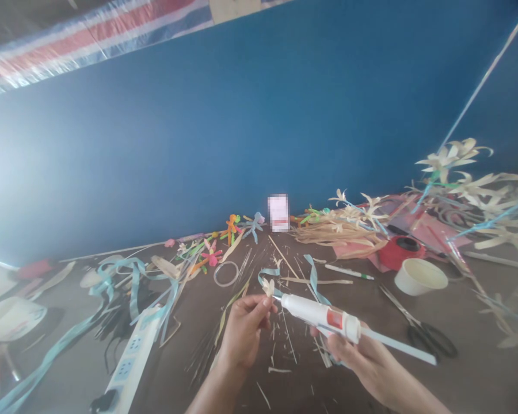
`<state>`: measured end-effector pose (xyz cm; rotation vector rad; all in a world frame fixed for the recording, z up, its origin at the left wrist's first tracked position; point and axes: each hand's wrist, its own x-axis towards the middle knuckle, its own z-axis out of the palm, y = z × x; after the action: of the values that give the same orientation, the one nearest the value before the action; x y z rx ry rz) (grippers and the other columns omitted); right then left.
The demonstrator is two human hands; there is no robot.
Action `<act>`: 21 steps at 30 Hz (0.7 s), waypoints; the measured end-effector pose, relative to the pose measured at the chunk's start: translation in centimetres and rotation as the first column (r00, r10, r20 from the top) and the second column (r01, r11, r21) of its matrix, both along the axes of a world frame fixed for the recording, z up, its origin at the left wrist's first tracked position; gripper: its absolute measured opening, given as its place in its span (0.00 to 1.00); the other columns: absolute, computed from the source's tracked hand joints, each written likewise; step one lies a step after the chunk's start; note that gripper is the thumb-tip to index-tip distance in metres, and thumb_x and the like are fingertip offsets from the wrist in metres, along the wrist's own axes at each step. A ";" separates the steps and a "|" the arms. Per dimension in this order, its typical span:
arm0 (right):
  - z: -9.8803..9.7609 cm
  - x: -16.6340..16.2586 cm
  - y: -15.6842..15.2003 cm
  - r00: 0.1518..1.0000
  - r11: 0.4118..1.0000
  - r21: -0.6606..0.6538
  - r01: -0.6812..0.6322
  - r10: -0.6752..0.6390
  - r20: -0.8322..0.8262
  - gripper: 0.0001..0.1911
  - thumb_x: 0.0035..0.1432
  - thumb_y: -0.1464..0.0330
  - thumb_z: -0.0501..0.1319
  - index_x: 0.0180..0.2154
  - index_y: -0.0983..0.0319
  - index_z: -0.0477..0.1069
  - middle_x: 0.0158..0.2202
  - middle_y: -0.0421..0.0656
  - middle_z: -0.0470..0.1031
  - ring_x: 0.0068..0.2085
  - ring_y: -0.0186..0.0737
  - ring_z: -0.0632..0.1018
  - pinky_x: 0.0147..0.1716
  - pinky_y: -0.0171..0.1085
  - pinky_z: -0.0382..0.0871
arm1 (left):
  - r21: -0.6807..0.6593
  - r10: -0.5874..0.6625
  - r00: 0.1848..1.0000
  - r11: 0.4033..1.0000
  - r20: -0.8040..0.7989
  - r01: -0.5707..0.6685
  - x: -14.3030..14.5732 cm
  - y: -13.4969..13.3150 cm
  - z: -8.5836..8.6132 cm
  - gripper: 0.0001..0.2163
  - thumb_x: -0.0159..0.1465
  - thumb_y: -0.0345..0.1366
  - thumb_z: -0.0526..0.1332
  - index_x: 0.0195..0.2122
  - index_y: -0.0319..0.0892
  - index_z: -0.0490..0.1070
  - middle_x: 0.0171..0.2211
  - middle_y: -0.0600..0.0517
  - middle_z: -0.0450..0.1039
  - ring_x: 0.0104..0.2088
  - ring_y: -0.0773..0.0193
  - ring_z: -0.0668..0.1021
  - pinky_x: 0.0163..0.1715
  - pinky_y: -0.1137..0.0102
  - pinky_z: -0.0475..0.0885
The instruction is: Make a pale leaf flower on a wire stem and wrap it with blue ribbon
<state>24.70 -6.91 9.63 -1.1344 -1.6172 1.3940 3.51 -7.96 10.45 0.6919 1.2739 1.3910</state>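
My right hand (349,348) is closed around a white hot glue gun (308,310); a long glue stick (399,345) juts from its back end. The gun's nozzle points left, at a small cream husk flower (268,287). Thumb and fingers of my left hand (250,316) pinch that flower near its base. Nozzle and flower are very close; whether they touch I cannot tell. Pale blue ribbon (314,276) curls on the dark table (293,374) just beyond the gun.
Black-handled scissors (418,328), a cream bowl (421,277) and a red tape roll (399,250) are at the right. A white power strip (132,362) lies at the left. Husk flowers (453,161) fill the far right, and pipe-cleaner figures (232,229) stand by the blue wall (242,132).
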 end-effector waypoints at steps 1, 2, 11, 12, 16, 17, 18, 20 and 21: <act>0.1 -0.1 -0.1 1.000 1.000 0.001 0.002 -0.002 -0.002 0.26 0.53 0.50 0.54 0.44 0.63 0.70 0.29 0.47 0.71 0.29 0.42 0.72 0.28 0.39 0.70 | 0.000 -0.003 1.000 1.000 0.000 0.003 0.0 0.0 0.0 0.08 0.52 0.36 0.65 0.21 0.37 0.73 0.19 0.54 0.69 0.17 0.76 0.65 0.18 0.80 0.58; 0.2 -0.2 -0.1 1.000 1.000 0.001 -0.003 0.003 -0.006 0.26 0.53 0.50 0.53 0.45 0.63 0.70 0.29 0.47 0.71 0.29 0.42 0.72 0.28 0.39 0.70 | 0.001 -0.005 1.000 1.000 0.001 0.005 0.0 -0.1 0.0 0.08 0.52 0.36 0.65 0.21 0.37 0.73 0.20 0.54 0.69 0.17 0.76 0.65 0.18 0.80 0.58; 0.3 -0.1 0.0 0.999 1.000 0.019 0.006 -0.007 0.050 0.27 0.53 0.50 0.53 0.46 0.61 0.69 0.32 0.48 0.72 0.32 0.44 0.73 0.30 0.40 0.70 | 0.004 -0.005 1.000 1.000 -0.004 0.005 0.1 0.2 0.4 0.08 0.52 0.36 0.65 0.21 0.37 0.74 0.20 0.54 0.70 0.17 0.76 0.65 0.18 0.79 0.58; 0.2 0.0 0.0 0.998 1.000 0.017 0.005 -0.006 0.060 0.27 0.53 0.50 0.53 0.47 0.61 0.69 0.34 0.49 0.72 0.33 0.44 0.73 0.30 0.40 0.70 | 0.003 -0.002 1.000 1.000 -0.006 0.002 0.1 0.2 0.4 0.08 0.52 0.36 0.65 0.21 0.37 0.73 0.20 0.54 0.70 0.17 0.76 0.65 0.18 0.79 0.58; 0.0 0.1 -0.1 0.997 1.000 0.005 0.020 -0.020 0.071 0.27 0.52 0.51 0.54 0.47 0.61 0.68 0.39 0.51 0.72 0.35 0.45 0.73 0.32 0.40 0.71 | 0.004 -0.005 1.000 1.000 -0.002 0.005 0.1 0.2 0.6 0.08 0.51 0.37 0.65 0.20 0.37 0.73 0.20 0.54 0.69 0.18 0.76 0.64 0.18 0.79 0.58; 0.0 0.1 -0.1 0.997 1.000 0.006 0.028 -0.028 0.070 0.27 0.52 0.51 0.54 0.47 0.61 0.68 0.40 0.51 0.72 0.35 0.45 0.73 0.32 0.40 0.71 | 0.008 -0.005 1.000 1.000 -0.002 0.005 0.1 0.2 0.6 0.08 0.51 0.37 0.65 0.20 0.37 0.73 0.20 0.54 0.69 0.18 0.75 0.64 0.18 0.79 0.58; -0.1 0.1 -0.2 0.997 0.999 0.009 0.035 -0.035 0.069 0.27 0.52 0.51 0.55 0.47 0.61 0.68 0.40 0.51 0.72 0.36 0.46 0.73 0.32 0.41 0.71 | 0.011 -0.005 1.000 1.000 -0.003 0.005 0.1 0.2 0.6 0.08 0.51 0.37 0.65 0.20 0.37 0.73 0.20 0.54 0.69 0.18 0.75 0.64 0.18 0.79 0.58; 0.0 0.1 -0.2 0.997 0.999 0.012 0.045 -0.046 0.063 0.27 0.51 0.51 0.55 0.47 0.60 0.69 0.41 0.52 0.72 0.36 0.46 0.73 0.33 0.41 0.71 | 0.009 -0.002 1.000 1.000 -0.009 0.002 0.2 0.2 0.7 0.08 0.51 0.37 0.65 0.20 0.37 0.73 0.20 0.54 0.69 0.18 0.75 0.64 0.18 0.79 0.58; 0.0 0.1 -0.2 0.997 0.999 0.013 0.048 -0.048 0.058 0.26 0.51 0.51 0.56 0.47 0.60 0.69 0.41 0.52 0.72 0.36 0.47 0.73 0.33 0.41 0.71 | 0.004 -0.001 1.000 1.000 -0.011 0.001 0.2 0.2 0.7 0.08 0.51 0.37 0.65 0.20 0.37 0.73 0.20 0.54 0.70 0.18 0.75 0.65 0.18 0.78 0.58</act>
<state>24.75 -7.07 9.61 -1.2100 -1.6256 1.3307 3.73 -7.80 11.16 0.7034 1.2791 1.3913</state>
